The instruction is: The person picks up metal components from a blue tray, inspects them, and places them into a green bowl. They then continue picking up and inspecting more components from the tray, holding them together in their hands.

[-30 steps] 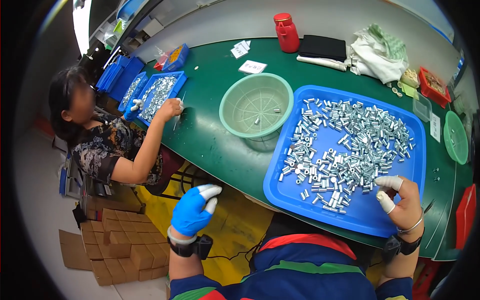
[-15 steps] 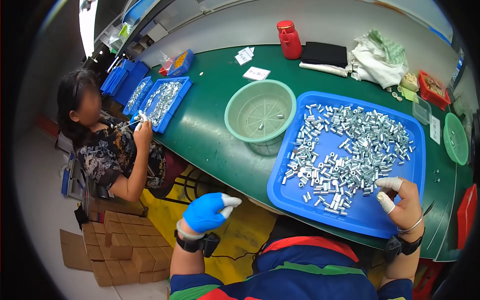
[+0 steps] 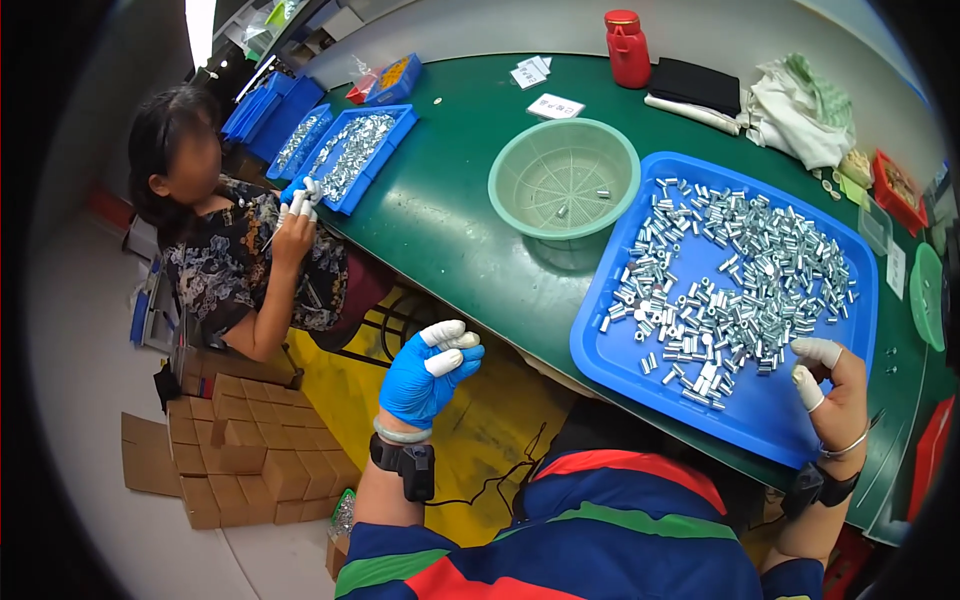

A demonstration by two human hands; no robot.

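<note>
A wide blue tray [image 3: 640, 395] lies on the table with a heap of short silver metal sleeves [image 3: 765, 260] spread over it. My right hand [image 3: 838, 400] hovers at the tray's near right corner. White finger cots cover its thumb and index finger, which are apart with nothing visible between them. My left hand [image 3: 425, 375], in a blue glove with white-covered fingertips, is raised off the table's near edge. Its fingers are curled together, and whatever they may hold is hidden. Left of the tray stands a pale green mesh basket [image 3: 512, 218] with two metal sleeves [image 3: 562, 211] inside.
On the left a co-worker [image 3: 255, 240] handles something small beside blue trays of metal parts [image 3: 355, 150]. A red flask [image 3: 627, 50], a folded black cloth [image 3: 697, 83] and a white cloth [image 3: 797, 110] lie along the wall. Cardboard boxes [image 3: 250, 440] are stacked on the floor.
My left hand has turned, its fingertips now pointing upward and closed together. My right hand stays near the tray's corner, thumb and finger apart. The whole view has shifted slightly.
</note>
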